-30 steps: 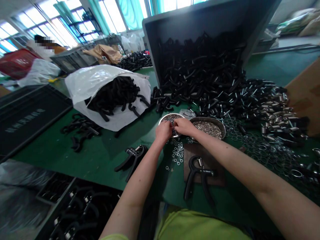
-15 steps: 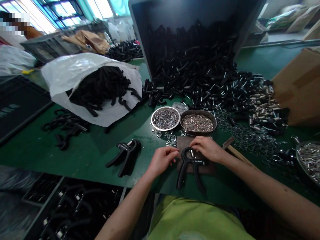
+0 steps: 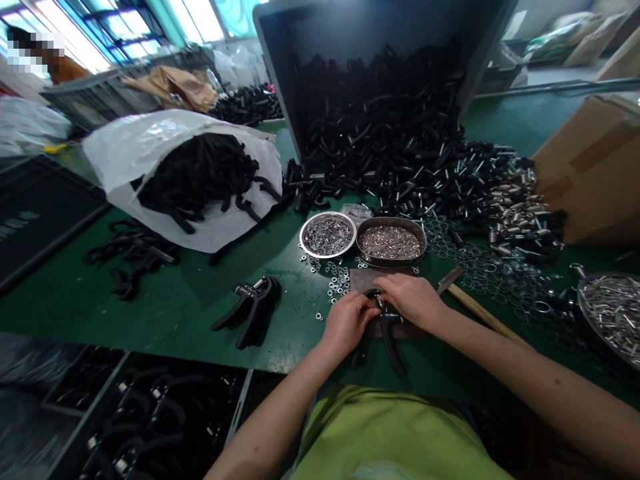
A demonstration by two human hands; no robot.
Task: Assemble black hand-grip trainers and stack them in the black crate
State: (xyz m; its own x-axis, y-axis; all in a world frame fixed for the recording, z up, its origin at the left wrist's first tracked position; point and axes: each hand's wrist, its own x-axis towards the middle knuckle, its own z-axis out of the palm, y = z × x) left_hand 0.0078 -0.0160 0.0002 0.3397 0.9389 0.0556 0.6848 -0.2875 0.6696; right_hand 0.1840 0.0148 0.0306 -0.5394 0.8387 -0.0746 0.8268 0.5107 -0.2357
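Occupying my 12 o'clock, partly on the brown plate (image 3: 361, 277): 1 black handgrip (image 3: 390, 341), probably light and stiffly sprung, best held by its curved head (image 3: 371, 292), where my left hand (image 3: 347, 323) and right hand (image 3: 414, 300) bend their fingers, grasp or touch I cannot tell.

Hand grip (image 3: 389, 341) partly on plate (image 3: 359, 279); bowl (image 3: 328, 256) and tin (image 3: 391, 262) behind, hammer (image 3: 483, 313) right.

- what colour is the hand-grip tool (image 3: 390, 343) in front of you?
- mostly black, and your shirt (image 3: 395, 427) is yellow-green.
- and your tabletop (image 3: 185, 313)?
- green; the sack (image 3: 150, 140) is white, the carton (image 3: 590, 193) brown.
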